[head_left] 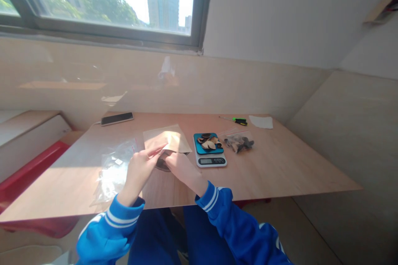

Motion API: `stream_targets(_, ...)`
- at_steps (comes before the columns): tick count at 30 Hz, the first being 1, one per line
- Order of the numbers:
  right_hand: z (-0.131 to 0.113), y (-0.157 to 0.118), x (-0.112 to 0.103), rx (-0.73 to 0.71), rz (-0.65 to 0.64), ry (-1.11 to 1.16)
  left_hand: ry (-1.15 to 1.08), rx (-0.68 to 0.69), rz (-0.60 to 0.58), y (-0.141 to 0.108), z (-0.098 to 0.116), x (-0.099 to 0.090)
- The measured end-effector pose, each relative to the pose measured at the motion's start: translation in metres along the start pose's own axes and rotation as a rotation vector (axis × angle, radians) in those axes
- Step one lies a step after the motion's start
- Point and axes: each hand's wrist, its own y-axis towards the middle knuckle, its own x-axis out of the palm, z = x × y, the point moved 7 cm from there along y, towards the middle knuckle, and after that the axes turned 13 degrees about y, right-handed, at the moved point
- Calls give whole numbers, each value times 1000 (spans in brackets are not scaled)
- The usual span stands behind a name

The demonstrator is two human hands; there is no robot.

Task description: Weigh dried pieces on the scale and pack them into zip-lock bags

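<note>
A light brown paper bag (177, 143) lies on the table in front of me, partly in sunlight. My left hand (143, 166) pinches its near edge with thumb and fingers together. At the same edge, my right hand (183, 169) has its fingers closed close to the left fingertips, which partly hides its grip. Below the edge, between my hands, a dark, rounded part shows; I cannot make out what it is. To the right, a kitchen scale (211, 160) with a blue top carries dried, curled brown-and-cream pieces (210, 143).
A clear zip bag (239, 143) with dark dried pieces lies right of the scale. Behind are green-and-black screwdrivers (240, 121) and a white paper (261, 122). Clear plastic bags (113, 169) lie at left, a phone (117, 119) at back left. Red stools (34, 169) stand by the table (280, 165).
</note>
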Motion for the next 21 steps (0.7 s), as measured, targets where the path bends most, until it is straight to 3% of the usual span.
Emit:
stream_targets(3,-3,-8,-8,18,-40,-35,23,-7,2,1,-1,-2)
stream_targets(5,-10,-15,-20,-1,3,58,11,-7,6,0,-1,-3)
stream_targets(8,-16,-32,-47,2,143,307,-23,4,16,0,0,-6)
stream_targets(10,-7,-49,-70,52,287,470,-36,6,23,-1,-2,-9)
stream_targets(13,30,-81,-103,181,504,564,-33,-16,36,0,-5,-11)
stream_targets(17,98,-124,-131,355,718,469,-21,-30,36,1,-6,-9)
stream_targets(21,144,-139,-127,401,659,356,-22,-20,25,1,-3,-6)
